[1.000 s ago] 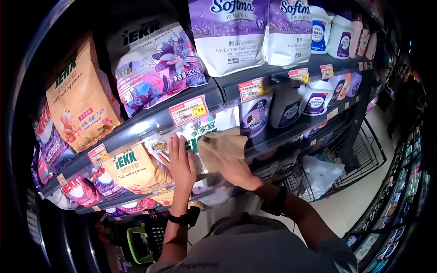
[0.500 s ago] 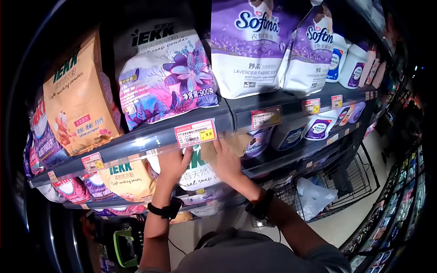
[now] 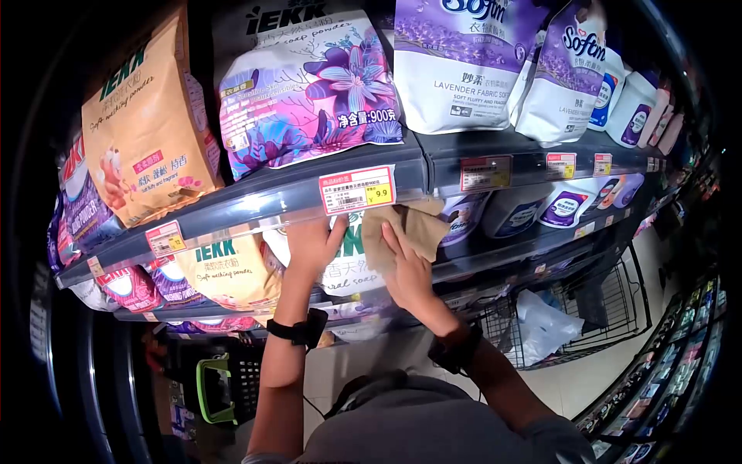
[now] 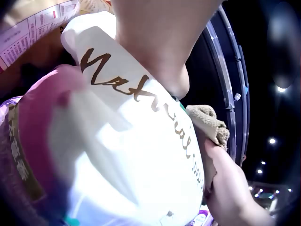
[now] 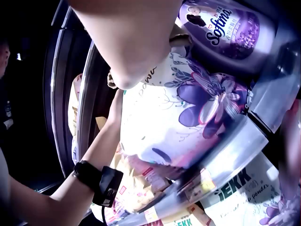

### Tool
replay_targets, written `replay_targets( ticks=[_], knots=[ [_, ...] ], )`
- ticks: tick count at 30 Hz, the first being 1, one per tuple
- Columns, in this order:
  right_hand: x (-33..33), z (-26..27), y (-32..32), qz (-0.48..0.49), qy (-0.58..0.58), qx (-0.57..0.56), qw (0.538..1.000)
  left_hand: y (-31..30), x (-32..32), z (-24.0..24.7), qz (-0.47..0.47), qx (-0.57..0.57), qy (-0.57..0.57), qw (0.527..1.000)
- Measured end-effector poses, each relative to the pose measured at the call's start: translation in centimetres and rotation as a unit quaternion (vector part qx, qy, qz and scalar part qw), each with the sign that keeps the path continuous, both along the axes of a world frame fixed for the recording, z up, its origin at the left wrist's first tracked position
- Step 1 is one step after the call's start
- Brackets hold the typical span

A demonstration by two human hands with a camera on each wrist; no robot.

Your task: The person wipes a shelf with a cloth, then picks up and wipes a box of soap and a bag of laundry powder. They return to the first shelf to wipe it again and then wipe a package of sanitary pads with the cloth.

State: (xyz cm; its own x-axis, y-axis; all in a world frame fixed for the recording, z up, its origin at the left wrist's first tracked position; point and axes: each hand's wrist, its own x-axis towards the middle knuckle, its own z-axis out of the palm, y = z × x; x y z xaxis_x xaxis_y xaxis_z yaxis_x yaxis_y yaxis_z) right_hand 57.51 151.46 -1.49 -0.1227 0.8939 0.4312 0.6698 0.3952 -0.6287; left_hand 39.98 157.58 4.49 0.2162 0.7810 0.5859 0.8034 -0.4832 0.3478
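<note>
Apparently, both hands (image 3: 309,243) (image 3: 410,280) forward at white bag (image 3: 352,272)

The cloth (image 3: 408,236) is of beige fabric, matt and a little rough. The white bag (image 4: 136,136) looks like smooth plastic film, slightly glossy. The bottle (image 5: 228,35) is of smooth plastic. The shelf edge (image 3: 255,203) is dark and shiny. The cart (image 3: 610,309) seems metal wire.

The shelf edge (image 3: 270,195) partly hid the left hand (image 3: 311,241); the purple bag (image 3: 461,73) was cut off at the top, the price tag's (image 3: 358,190) fine print too small to read.
</note>
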Motion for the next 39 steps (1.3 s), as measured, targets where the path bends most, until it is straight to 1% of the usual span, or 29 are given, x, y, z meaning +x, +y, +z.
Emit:
replay_targets(
  ticks=[1,2,4,6,7,8,9,10,11,12,13,14,16,17,18,19,20,22,23,24,26,27,28,30,31,34,36,37,39],
  knots=[
    [-0.2,-0.7,-1.0,-0.005,-0.032,0.044,0.998,0.0,0.2,0.0,0.006,0.045,0.006,0.999],
    [-0.4,-1.1,-2.4,0.011,-0.037,0.016,0.999,-0.2,0.1,0.3,-0.004,0.035,0.017,0.999],
    [-0.7,-5.0,-4.0,0.019,-0.073,0.062,0.995,0.2,0.1,-0.2,-0.022,0.102,0.000,0.995],
    [-1.2,-7.6,-4.8,0.061,-0.083,0.068,0.992,0.1,0.0,0.2,-0.028,0.071,0.010,0.997],
    [-1.6,-7.7,-5.1,0.087,-0.096,0.108,0.986,0.2,-0.1,0.0,-0.021,0.061,0.015,0.998],
    [-1.7,-7.7,-5.0,0.120,-0.117,0.050,0.985,0.2,-0.3,-0.2,-0.015,0.047,0.023,0.999],
    [-1.8,-5.9,-4.6,0.131,-0.123,-0.040,0.983,0.1,-0.3,-0.1,-0.006,0.040,0.023,0.999],
    [-1.8,-4.3,-3.8,0.140,-0.129,-0.128,0.973,0.7,-0.4,-0.6,-0.015,0.114,0.026,0.993],
    [-1.9,-3.5,-2.8,0.092,-0.140,0.002,0.986,0.9,-0.4,-1.0,-0.011,0.119,0.023,0.993],
    [-1.8,-2.6,-1.7,0.039,-0.150,0.133,0.979,1.1,-0.4,-1.1,-0.009,0.126,0.018,0.992],
    [-1.6,-0.4,-0.8,0.038,-0.085,0.096,0.991,0.9,-0.3,-1.1,-0.015,0.136,0.005,0.991],
    [-1.3,1.6,-0.2,0.036,-0.019,0.058,0.997,1.1,-0.7,-1.8,0.003,0.073,0.029,0.997],
    [-0.6,2.7,0.9,-0.022,0.013,0.123,0.992,0.1,-0.1,-0.1,0.016,-0.028,0.045,0.998],
    [-0.5,2.8,1.0,-0.053,-0.037,0.142,0.988,0.3,-0.1,-0.4,0.002,0.033,0.041,0.999],
    [-0.4,2.5,0.9,-0.057,-0.032,0.145,0.987,0.5,-0.1,-0.6,-0.011,0.094,0.037,0.995],
    [-0.5,1.8,0.5,-0.049,-0.040,0.144,0.988,0.2,0.0,-0.4,-0.018,0.060,0.016,0.998],
    [-0.6,1.0,0.0,-0.037,-0.049,0.141,0.988,0.2,-0.1,-0.6,-0.006,0.049,0.030,0.998],
    [-0.7,-1.1,-1.1,-0.016,-0.031,0.105,0.994,0.6,-0.2,-1.3,-0.005,0.088,0.035,0.995],
    [-0.8,-1.8,-2.0,-0.025,-0.048,0.105,0.993,1.0,-0.4,-2.0,0.003,0.111,0.038,0.993],
    [-0.8,-2.2,-2.8,-0.035,-0.066,0.104,0.992,1.0,-0.5,-1.9,0.007,0.107,0.042,0.993],
    [-1.1,-3.6,-3.7,-0.019,-0.035,0.092,0.995,0.7,-0.5,-1.9,0.020,0.063,0.065,0.996],
    [-1.2,-4.5,-3.8,-0.018,-0.026,0.099,0.995,0.5,-0.2,-1.7,0.021,0.137,0.073,0.988],
    [-1.6,-5.4,-3.8,-0.025,-0.015,0.120,0.992,0.8,-0.4,-2.2,0.011,0.126,0.058,0.990],
    [-1.7,-5.6,-4.2,-0.028,-0.018,0.059,0.998,0.9,-0.1,-2.1,-0.004,0.176,0.040,0.984],
    [-1.8,-5.3,-4.4,-0.024,-0.005,0.034,0.999,0.7,-0.3,-2.3,0.014,0.143,0.066,0.987],
    [-2.0,-5.6,-4.6,-0.031,-0.021,0.040,0.998,0.7,-0.6,-2.7,0.029,0.127,0.072,0.989],
    [-1.9,-6.7,-4.4,-0.034,-0.044,0.040,0.998,0.4,-0.2,-2.8,0.008,0.181,0.027,0.983],
    [-2.0,-7.2,-4.5,-0.061,-0.073,0.090,0.991,0.5,-0.5,-3.0,-0.010,0.207,0.029,0.978],
    [-1.7,-7.7,-4.4,-0.050,-0.073,0.095,0.992,0.5,-0.6,-3.1,-0.004,0.220,0.033,0.975]
  ],
)
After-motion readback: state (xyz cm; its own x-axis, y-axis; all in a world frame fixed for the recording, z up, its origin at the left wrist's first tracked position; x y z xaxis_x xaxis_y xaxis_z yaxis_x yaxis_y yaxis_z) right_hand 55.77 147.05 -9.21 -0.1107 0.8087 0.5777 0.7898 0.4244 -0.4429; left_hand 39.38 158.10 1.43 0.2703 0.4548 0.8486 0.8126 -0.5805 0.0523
